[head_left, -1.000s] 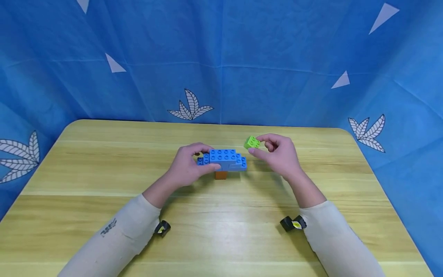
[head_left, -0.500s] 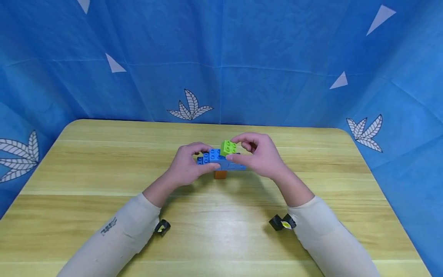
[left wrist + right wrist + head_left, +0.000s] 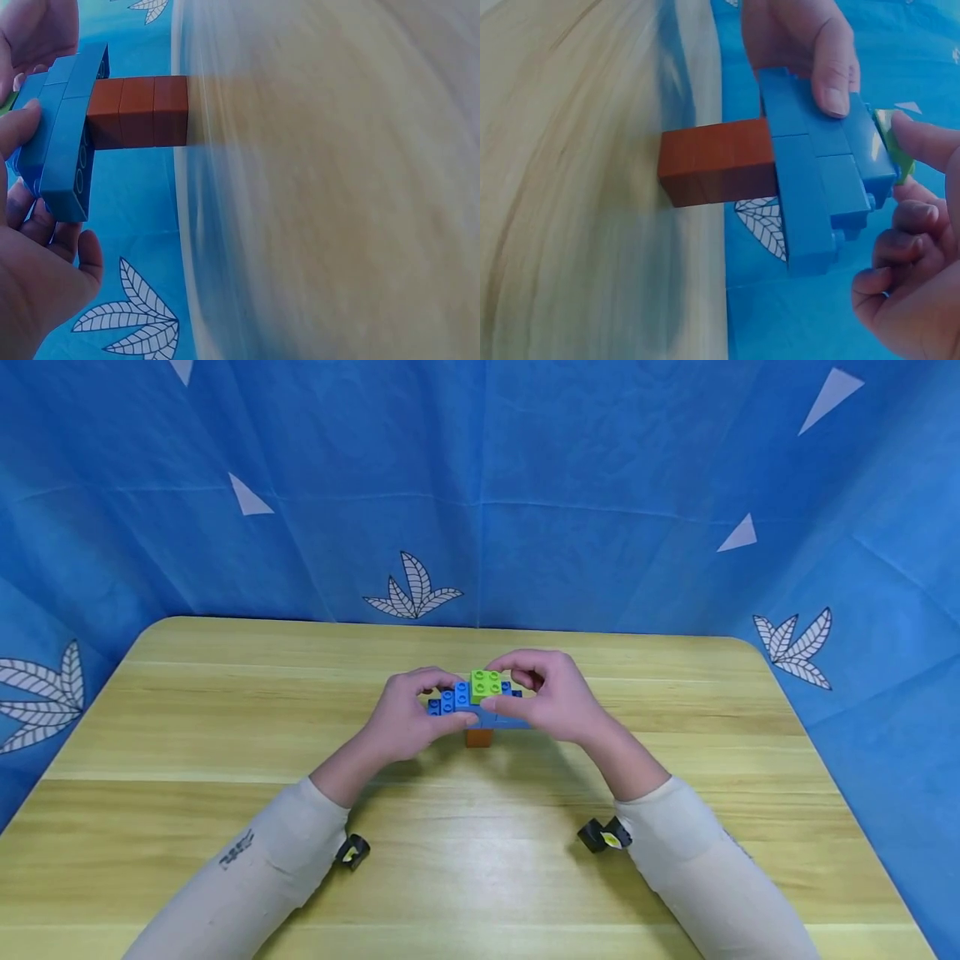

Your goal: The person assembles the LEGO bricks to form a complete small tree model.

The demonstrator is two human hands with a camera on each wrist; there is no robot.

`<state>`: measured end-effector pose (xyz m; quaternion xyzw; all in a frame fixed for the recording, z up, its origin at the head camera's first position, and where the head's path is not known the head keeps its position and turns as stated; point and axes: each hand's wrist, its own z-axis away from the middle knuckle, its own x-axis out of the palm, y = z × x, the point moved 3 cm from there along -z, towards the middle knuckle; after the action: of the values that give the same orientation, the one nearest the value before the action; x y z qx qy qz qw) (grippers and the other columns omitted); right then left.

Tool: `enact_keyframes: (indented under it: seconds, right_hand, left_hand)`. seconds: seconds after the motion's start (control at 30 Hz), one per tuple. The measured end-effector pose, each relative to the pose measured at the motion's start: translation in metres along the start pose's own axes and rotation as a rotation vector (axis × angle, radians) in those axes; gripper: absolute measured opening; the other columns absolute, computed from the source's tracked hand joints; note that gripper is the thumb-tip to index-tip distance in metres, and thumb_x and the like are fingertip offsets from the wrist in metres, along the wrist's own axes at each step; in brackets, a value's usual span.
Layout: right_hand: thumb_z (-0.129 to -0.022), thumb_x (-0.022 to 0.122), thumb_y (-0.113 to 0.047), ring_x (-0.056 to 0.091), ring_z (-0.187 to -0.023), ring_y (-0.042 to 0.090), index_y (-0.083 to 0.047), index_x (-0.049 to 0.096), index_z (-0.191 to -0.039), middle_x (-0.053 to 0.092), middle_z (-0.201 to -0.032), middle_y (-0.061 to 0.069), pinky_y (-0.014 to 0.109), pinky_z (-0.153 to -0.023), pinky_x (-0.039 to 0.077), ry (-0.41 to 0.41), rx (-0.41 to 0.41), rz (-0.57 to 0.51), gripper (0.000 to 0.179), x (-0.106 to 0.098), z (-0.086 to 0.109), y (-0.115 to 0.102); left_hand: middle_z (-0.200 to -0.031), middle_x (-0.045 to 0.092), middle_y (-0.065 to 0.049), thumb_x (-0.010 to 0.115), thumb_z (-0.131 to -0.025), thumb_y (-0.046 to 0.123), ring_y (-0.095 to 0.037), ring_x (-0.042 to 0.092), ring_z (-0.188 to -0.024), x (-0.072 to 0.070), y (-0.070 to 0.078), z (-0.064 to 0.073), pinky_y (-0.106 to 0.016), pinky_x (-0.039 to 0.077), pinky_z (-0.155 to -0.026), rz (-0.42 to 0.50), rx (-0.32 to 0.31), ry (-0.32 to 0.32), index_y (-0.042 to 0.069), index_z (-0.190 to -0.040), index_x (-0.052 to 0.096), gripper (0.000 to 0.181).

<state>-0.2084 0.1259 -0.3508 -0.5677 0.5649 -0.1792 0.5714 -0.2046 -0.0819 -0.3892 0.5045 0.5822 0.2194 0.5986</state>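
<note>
A stepped stack of blue toy bricks (image 3: 806, 180) stands on a column of brown bricks (image 3: 137, 112) in the middle of the table. My left hand (image 3: 408, 714) grips the blue bricks at their left side, thumb on the near face and fingers behind. On top sits a light-green brick (image 3: 486, 685) with its studs up, and my right hand (image 3: 558, 697) pinches it between thumb and forefinger. In the right wrist view the other fingers are curled loosely below. Whether the green brick is fully pressed down I cannot tell.
The wooden table (image 3: 480, 860) spreads around the stack, its far edge close behind. A blue cloth (image 3: 480, 485) with white leaf prints hangs beyond it. Small black wrist cameras hang below each sleeve.
My right hand has carried the green brick leftward from beside the stack, and it now sits level on top of the blue bricks. The left hand has stayed in place.
</note>
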Motion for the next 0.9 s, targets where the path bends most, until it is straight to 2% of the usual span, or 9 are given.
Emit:
enact_keyframes:
  seconds: [0.2, 0.37, 0.5, 0.7, 0.8, 0.9]
  right_hand:
    - [-0.083, 0.084, -0.012, 0.031, -0.057, 0.029, -0.005, 0.075, -0.107, 0.041, -0.068, 0.016, 0.03, -0.053, 0.031, 0.011, -0.035, 0.015, 0.027, 0.0046, 0.0009, 0.0027]
    - [-0.084, 0.083, -0.015, 0.032, -0.058, 0.027, -0.007, 0.074, -0.108, 0.041, -0.069, 0.018, 0.031, -0.054, 0.031, 0.009, -0.046, 0.071, 0.026, 0.0046, 0.0015, 0.004]
    - [-0.085, 0.083, -0.016, 0.033, -0.058, 0.023, -0.008, 0.074, -0.108, 0.043, -0.069, 0.013, 0.031, -0.053, 0.03, 0.001, -0.072, 0.11, 0.026, 0.0019, 0.0013, 0.0016]
    - [-0.084, 0.083, -0.019, 0.044, -0.066, 0.019, -0.009, 0.074, -0.107, 0.062, -0.087, -0.003, 0.032, -0.056, 0.037, -0.007, -0.13, 0.152, 0.027, 0.0004, -0.0005, -0.0002]
    - [-0.083, 0.084, -0.02, 0.047, -0.071, 0.024, -0.01, 0.074, -0.108, 0.06, -0.085, -0.002, 0.033, -0.059, 0.038, 0.012, -0.122, 0.147, 0.029, 0.0016, 0.0017, 0.0022]
    - [-0.081, 0.086, -0.021, 0.047, -0.074, 0.026, -0.011, 0.074, -0.111, 0.054, -0.081, 0.001, 0.032, -0.06, 0.037, 0.036, -0.081, 0.139, 0.033, 0.0033, 0.0073, 0.0078]
  left_hand:
    - [-0.11, 0.068, 0.002, 0.087, -0.081, 0.03, -0.021, 0.056, -0.096, -0.0005, -0.0001, 0.0006, -0.041, 0.048, -0.083, 0.001, 0.013, 0.01, 0.01, -0.115, 0.073, 0.042]
    - [-0.11, 0.068, 0.003, 0.086, -0.081, 0.03, -0.02, 0.057, -0.095, 0.0007, -0.0003, 0.0004, -0.04, 0.048, -0.084, -0.005, 0.013, 0.012, 0.01, -0.115, 0.073, 0.042]
    - [-0.109, 0.068, 0.002, 0.086, -0.081, 0.03, -0.02, 0.057, -0.095, 0.0014, 0.0026, -0.0011, -0.039, 0.051, -0.081, 0.009, 0.021, 0.01, 0.01, -0.115, 0.073, 0.042]
    - [-0.108, 0.068, 0.001, 0.086, -0.081, 0.029, -0.021, 0.058, -0.093, 0.0003, 0.0044, -0.0022, -0.04, 0.053, -0.076, 0.011, 0.024, 0.018, 0.009, -0.113, 0.073, 0.04]
    - [-0.11, 0.068, 0.001, 0.086, -0.081, 0.031, -0.021, 0.057, -0.096, 0.0003, 0.0035, -0.0015, -0.039, 0.052, -0.078, -0.008, 0.011, 0.012, 0.01, -0.115, 0.072, 0.042]
    - [-0.111, 0.068, 0.002, 0.086, -0.081, 0.032, -0.021, 0.056, -0.098, 0.0014, 0.0015, 0.0003, -0.038, 0.051, -0.08, -0.027, -0.005, 0.006, 0.011, -0.116, 0.072, 0.044]
